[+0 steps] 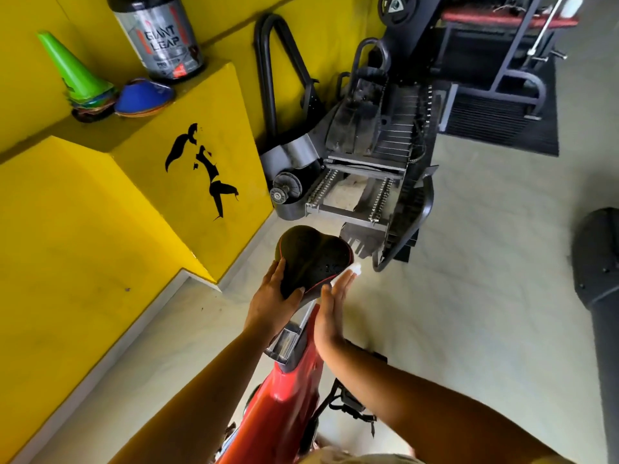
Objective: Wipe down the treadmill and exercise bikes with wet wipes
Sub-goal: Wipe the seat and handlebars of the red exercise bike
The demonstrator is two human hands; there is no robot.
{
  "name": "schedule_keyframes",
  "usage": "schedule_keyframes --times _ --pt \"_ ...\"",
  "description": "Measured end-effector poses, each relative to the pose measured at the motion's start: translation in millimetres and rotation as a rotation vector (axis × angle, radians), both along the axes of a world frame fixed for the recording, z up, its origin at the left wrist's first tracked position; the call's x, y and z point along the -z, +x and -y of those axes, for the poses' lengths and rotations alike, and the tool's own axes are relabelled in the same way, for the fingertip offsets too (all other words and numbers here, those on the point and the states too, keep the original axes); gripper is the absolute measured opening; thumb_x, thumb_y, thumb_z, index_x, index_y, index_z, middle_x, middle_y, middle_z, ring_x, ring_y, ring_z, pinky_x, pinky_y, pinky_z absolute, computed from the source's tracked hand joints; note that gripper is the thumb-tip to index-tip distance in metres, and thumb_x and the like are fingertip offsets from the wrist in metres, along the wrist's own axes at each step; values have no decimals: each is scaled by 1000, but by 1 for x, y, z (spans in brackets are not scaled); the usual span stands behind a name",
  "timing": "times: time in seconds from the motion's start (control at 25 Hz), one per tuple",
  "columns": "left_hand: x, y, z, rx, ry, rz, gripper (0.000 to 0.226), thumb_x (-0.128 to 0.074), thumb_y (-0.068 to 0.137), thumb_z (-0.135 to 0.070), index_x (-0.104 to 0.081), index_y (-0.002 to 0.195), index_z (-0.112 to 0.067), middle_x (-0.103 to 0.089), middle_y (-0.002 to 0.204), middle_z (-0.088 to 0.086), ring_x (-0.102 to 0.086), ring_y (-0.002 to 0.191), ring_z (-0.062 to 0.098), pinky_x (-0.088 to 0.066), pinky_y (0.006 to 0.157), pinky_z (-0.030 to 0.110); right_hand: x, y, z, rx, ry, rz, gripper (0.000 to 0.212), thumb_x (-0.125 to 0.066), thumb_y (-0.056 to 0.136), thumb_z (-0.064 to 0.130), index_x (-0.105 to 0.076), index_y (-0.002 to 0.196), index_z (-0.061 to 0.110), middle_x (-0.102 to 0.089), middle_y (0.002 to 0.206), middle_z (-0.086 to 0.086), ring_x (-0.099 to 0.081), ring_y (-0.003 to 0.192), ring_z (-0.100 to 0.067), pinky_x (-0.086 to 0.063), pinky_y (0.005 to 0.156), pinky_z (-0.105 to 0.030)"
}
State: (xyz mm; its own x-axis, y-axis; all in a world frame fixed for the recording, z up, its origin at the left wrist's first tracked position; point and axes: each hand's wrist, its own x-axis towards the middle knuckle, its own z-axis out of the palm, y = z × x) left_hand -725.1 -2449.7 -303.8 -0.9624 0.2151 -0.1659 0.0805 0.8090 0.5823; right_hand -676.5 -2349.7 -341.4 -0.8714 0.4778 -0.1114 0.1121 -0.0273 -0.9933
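The job looks to be in its middle, on an exercise bike (294, 380). The left hand (273, 296) grips the black saddle (313, 256), thumb on top. The right hand (331, 309), fingers straight, presses a white wet wipe (355, 270) against the saddle's right edge. Droplets speckle the saddle top, so it seems wiped already. The red frame and any other machines likely remain.

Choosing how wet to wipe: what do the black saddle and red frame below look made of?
The black heart-shaped saddle looks like matte vinyl or faux leather, with a red-piped edge. The red bike frame looks like glossy painted metal, possibly plastic: smooth, soft highlights.
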Motion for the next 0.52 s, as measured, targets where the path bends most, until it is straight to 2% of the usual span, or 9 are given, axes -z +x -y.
schedule_keyframes --times 0.08,0.16,0.28,0.32,0.36,0.4,0.44,0.48,0.52 --pt "0 -1 0 -4 19 10 76 -58 96 -37 -16 157 -20 -21 162 5 -33 142 30 -33 111 36 -6 -12 -12 53 -37 1 89 -21 83 66 7 152 15 14 159 2 9 140 3 2 103 2" --pt "0 0 -1 5 25 9 76 -57 96 -37 -16 157 -20 -21 162 5 -33 142 30 -32 112 37 -9 -15 -13 65 -58 24 79 -22 88 54 8 152 16 15 160 0 10 140 1 1 98 7" --pt "1 -1 1 6 58 3 74 -58 96 -35 -18 157 -18 -24 161 6 -32 143 30 -32 112 39 -9 4 18 11 -123 45 85 -22 86 63 13 152 22 22 156 8 13 141 -2 -1 95 9" --pt "1 -1 3 11 79 7 73 -58 96 -33 -19 157 -18 -26 160 6 -32 143 30 -32 112 40 -7 14 33 -36 -140 55 83 -23 86 61 14 151 26 25 154 12 14 141 -1 0 103 3" --pt "2 -1 4 15 99 12 72 -58 96 -31 -20 156 -17 -27 160 7 -32 143 29 -32 112 41 -3 22 45 -91 -152 60 79 -24 87 58 14 150 30 28 152 16 16 141 0 1 112 -9" --pt "1 0 4 22 118 11 71 -58 97 -30 -21 156 -17 -28 159 7 -32 143 29 -32 113 41 0 28 53 -131 -158 65 78 -25 87 58 14 149 32 28 149 20 17 141 0 0 119 -22" --pt "2 0 5 26 133 22 70 -57 97 -31 -21 156 -17 -28 159 7 -31 144 29 -31 114 41 3 30 56 -145 -163 72 78 -24 86 59 13 149 33 29 148 21 18 141 1 0 120 -29" --pt "2 0 6 23 157 44 70 -56 97 -33 -22 156 -17 -28 159 7 -30 144 28 -30 114 40 2 29 54 -129 -159 76 77 -23 86 58 12 149 32 28 150 20 18 141 1 1 120 -26" --pt "2 -1 7 9 185 79 72 -54 95 -40 -23 156 -18 -29 159 7 -30 144 27 -29 115 39 1 25 48 -102 -144 81 73 -22 89 53 11 150 30 28 152 16 17 140 2 3 117 -16"
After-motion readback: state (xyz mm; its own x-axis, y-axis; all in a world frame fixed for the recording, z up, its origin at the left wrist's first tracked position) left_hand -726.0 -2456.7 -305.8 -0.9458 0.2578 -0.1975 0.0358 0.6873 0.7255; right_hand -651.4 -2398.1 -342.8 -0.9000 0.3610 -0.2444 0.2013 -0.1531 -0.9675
